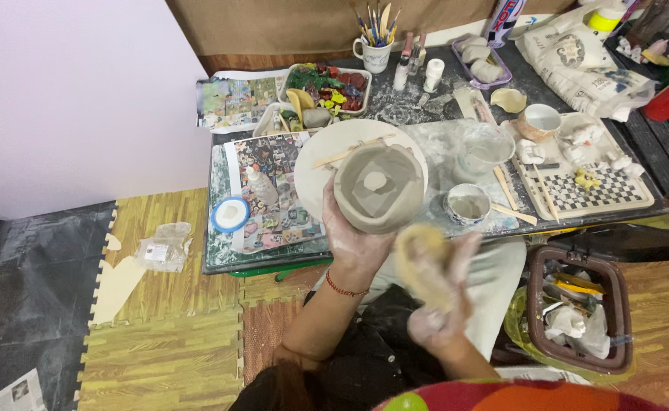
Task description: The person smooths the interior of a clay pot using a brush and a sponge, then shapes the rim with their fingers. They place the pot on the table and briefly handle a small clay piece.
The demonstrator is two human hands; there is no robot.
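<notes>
The left hand was closed around the near wall of a grey clay bowl, palm underneath and fingers wrapped up its side, so that the open mouth tilted toward the camera and the pale patch on its floor showed. Held this way, the bowl hung just above the table edge, over a round white board that carried 1 wooden stick; the grip appeared to free the outer wall for the other hand. The right hand was blurred below and right of the bowl, fingers closed on a yellowish sponge, apart from the clay; the blur suggested it was in motion, though its direction could not be told.

Beside the bowl to the right stood a small cup of cloudy liquid and a clear glass jar, both within short reach, probably for wetting. A chequered tray further right held small clay pieces and a mug. Left of the board lay a blue-rimmed lid and a small bottle on printed paper. A mug of brushes stood at the table's far edge. A brown bin with scraps sat on the floor at the right.
</notes>
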